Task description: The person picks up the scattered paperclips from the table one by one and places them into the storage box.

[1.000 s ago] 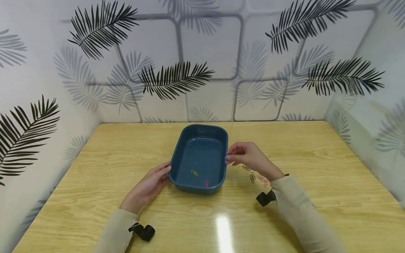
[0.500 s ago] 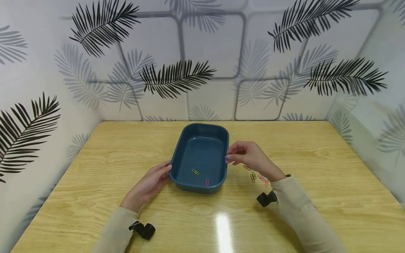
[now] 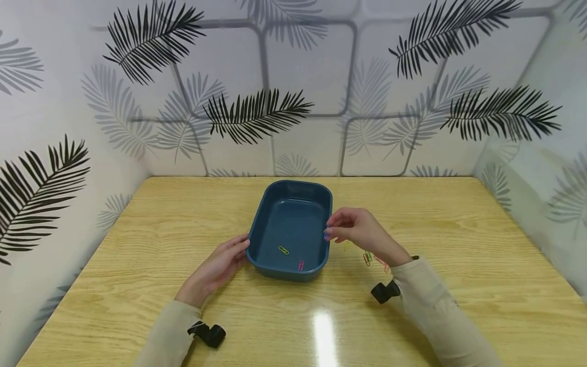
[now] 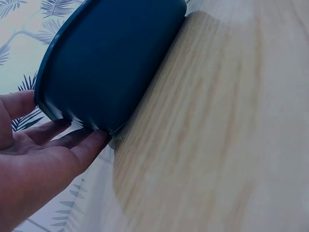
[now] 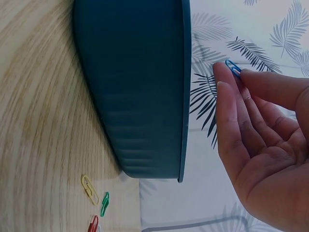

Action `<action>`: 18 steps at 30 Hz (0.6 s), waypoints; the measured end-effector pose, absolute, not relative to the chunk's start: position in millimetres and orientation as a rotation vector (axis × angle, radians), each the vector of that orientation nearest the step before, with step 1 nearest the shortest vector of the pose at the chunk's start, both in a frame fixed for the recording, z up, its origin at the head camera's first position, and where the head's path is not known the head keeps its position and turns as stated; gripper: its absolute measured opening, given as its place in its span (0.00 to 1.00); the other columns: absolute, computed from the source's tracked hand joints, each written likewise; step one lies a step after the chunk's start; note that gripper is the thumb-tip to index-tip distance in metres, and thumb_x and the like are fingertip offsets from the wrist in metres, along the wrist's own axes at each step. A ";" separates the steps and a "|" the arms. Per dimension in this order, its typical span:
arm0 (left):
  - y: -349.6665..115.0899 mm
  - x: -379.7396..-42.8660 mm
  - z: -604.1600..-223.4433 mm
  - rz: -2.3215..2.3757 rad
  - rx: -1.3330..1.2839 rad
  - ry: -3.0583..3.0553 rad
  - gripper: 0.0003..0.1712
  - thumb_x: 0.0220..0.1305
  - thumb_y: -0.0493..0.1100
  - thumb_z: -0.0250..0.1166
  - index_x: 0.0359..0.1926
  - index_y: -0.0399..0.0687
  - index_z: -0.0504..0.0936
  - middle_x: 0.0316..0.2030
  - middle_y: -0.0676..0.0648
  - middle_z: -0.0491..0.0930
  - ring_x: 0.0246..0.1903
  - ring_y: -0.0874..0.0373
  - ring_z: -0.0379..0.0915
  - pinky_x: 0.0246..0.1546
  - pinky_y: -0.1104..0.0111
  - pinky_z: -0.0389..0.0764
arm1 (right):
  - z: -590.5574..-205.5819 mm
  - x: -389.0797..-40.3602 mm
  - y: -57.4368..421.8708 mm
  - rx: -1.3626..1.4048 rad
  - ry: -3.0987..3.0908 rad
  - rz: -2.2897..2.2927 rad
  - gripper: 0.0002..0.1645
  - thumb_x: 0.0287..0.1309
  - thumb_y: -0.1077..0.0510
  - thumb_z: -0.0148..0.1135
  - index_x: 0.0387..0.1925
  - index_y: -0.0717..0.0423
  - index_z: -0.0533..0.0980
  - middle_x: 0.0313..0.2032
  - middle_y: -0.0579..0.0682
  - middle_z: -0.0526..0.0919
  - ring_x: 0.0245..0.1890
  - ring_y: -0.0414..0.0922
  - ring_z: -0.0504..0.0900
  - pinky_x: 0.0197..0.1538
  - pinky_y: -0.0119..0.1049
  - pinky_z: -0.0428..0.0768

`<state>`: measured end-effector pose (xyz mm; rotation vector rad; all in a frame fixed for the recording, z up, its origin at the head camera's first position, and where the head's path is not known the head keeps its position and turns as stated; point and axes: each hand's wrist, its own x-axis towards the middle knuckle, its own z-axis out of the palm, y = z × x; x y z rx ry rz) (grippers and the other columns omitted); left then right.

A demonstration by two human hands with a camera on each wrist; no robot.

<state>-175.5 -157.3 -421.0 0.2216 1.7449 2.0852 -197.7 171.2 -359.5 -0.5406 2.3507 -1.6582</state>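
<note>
A dark blue rectangular tray (image 3: 293,224) sits mid-table, with a yellow-green paper clip (image 3: 283,250) and a pink paper clip (image 3: 300,265) lying inside. At its left wall, my left hand (image 3: 221,270) holds the near corner. The left wrist view has the thumb at the rim and the fingertips (image 4: 99,137) against the outer wall. Just by the right rim, my right hand (image 3: 359,232) pinches a blue paper clip (image 5: 232,67) between thumb and fingers. In the right wrist view that clip stands higher than the tray's rim.
On the table (image 3: 183,214) right of the tray lie several loose paper clips, among them a yellow one (image 5: 89,189), a green one (image 5: 105,204) and a red one (image 5: 93,224). Part of the group is hidden beneath my right hand. A leaf-patterned wall (image 3: 302,142) closes off the back.
My right hand has shifted slightly left with the blue paper clip, its fingertips now overlapping the tray's right rim. The left hand and tray keep their places.
</note>
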 end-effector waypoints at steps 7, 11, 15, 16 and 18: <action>-158.7 -177.5 -424.8 2.096 0.225 1.720 0.32 0.77 0.41 0.45 0.72 0.26 0.48 0.70 0.30 0.53 0.68 0.45 0.52 0.66 0.61 0.59 | -361.1 -198.2 172.2 -0.523 2.356 -1.661 0.09 0.61 0.66 0.63 0.41 0.68 0.77 0.34 0.56 0.84 0.40 0.60 0.83 0.45 0.54 0.80; -157.2 -174.9 -421.1 2.096 0.218 1.725 0.30 0.77 0.39 0.43 0.72 0.27 0.47 0.70 0.30 0.51 0.69 0.43 0.50 0.66 0.61 0.59 | -361.5 -199.3 174.1 -0.528 2.357 -1.666 0.08 0.62 0.66 0.62 0.41 0.68 0.77 0.34 0.56 0.84 0.41 0.62 0.82 0.44 0.53 0.81; -157.1 -175.4 -421.1 2.093 0.208 1.713 0.31 0.77 0.40 0.44 0.73 0.28 0.48 0.71 0.31 0.51 0.69 0.44 0.50 0.66 0.60 0.58 | -361.3 -200.7 176.4 -0.545 2.362 -1.664 0.08 0.62 0.66 0.61 0.41 0.69 0.77 0.34 0.56 0.84 0.41 0.63 0.82 0.43 0.49 0.82; -157.3 -175.9 -421.2 2.094 0.210 1.706 0.31 0.77 0.39 0.44 0.73 0.29 0.48 0.71 0.31 0.51 0.69 0.44 0.50 0.67 0.60 0.58 | -360.9 -201.0 176.8 -0.548 2.364 -1.665 0.08 0.62 0.66 0.61 0.42 0.69 0.77 0.35 0.56 0.84 0.41 0.64 0.82 0.42 0.48 0.82; -157.4 -177.4 -420.9 2.096 0.220 1.703 0.31 0.77 0.40 0.44 0.73 0.28 0.48 0.71 0.31 0.51 0.69 0.44 0.49 0.67 0.59 0.57 | -359.8 -201.7 177.2 -0.552 2.373 -1.666 0.08 0.62 0.66 0.61 0.42 0.69 0.77 0.34 0.56 0.84 0.41 0.63 0.82 0.42 0.47 0.82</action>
